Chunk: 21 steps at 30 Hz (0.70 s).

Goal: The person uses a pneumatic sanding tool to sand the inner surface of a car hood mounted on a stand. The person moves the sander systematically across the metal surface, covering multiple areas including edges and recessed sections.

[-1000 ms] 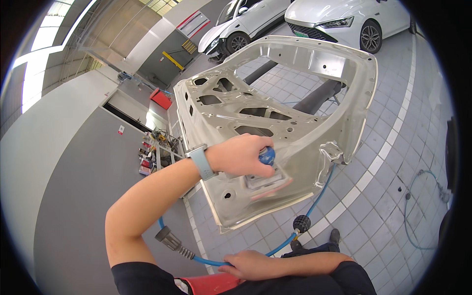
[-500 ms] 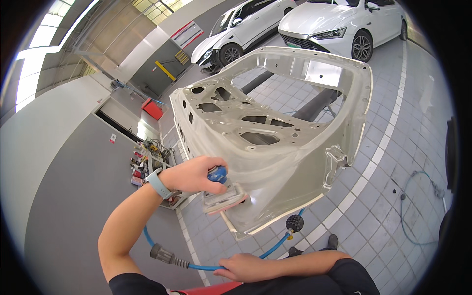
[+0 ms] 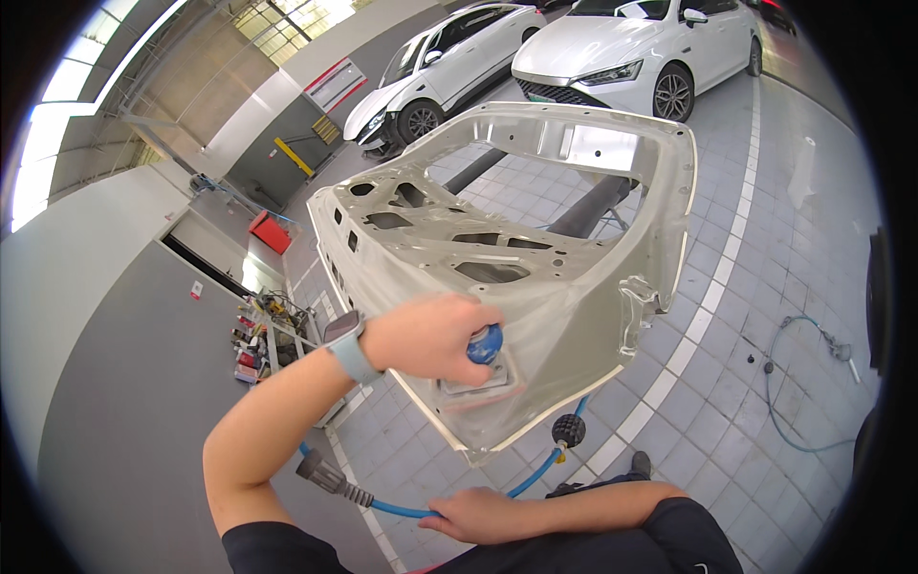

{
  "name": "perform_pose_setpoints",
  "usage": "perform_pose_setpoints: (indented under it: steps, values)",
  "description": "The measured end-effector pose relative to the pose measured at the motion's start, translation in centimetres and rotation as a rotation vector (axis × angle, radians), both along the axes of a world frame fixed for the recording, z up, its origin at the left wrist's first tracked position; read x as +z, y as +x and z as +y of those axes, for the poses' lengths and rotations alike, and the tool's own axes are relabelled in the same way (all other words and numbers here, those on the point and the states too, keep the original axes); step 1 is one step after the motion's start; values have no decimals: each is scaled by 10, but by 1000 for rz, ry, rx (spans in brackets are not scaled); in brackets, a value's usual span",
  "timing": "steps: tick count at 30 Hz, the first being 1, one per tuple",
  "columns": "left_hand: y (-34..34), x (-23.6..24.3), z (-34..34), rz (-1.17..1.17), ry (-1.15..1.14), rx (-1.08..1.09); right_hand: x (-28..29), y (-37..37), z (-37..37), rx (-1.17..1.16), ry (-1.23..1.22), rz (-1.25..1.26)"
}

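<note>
My left hand (image 3: 430, 337), with a watch on its wrist, is closed around the blue knob of a sanding block (image 3: 487, 344). The block's flat rectangular pad rests on the lower near corner of a bare, grey-beige car tailgate panel (image 3: 564, 335). Low in front of my body, my right hand (image 3: 478, 515) is wrapped round a blue hose (image 3: 397, 509). A grey ribbed connector (image 3: 323, 473) sits on the hose left of that hand. To its right, a black ball-shaped fitting (image 3: 569, 430) hangs by the panel's near edge.
Dark padded stand arms (image 3: 588, 210) show through the panel's window opening. A cart (image 3: 287, 335) crowded with bottles and tools stands at the left by the grey wall (image 3: 124, 383). Two white cars (image 3: 612, 48) are parked beyond. Another hose (image 3: 779, 411) lies on the tiled floor at right.
My left hand has slid the sanding block to the right and slightly up, further onto the panel. My right hand keeps its hold on the hose. The view has shifted a little.
</note>
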<state>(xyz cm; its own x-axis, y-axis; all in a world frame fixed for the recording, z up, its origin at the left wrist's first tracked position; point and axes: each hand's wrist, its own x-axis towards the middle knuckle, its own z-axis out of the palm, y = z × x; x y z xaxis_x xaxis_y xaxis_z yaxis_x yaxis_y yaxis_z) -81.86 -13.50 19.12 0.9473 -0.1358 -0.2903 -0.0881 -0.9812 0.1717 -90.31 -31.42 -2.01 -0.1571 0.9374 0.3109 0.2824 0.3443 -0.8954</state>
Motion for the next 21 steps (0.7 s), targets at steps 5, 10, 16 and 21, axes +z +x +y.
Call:
perform_pose_setpoints:
  steps: [5, 10, 16, 21]
  values:
    - [-5, 19, 4, 149, 111, -65, 3, 4, 6, -89, -7, -8]
    - [-22, 11, -7, 29, 64, -105, -7, -17, 23, -44, 69, -60]
    - [20, -13, -10, -79, 75, -136, -32, -18, 25, -82, 91, 12]
    - [81, -39, -23, -128, 176, -134, -18, 18, -8, 96, -12, 82]
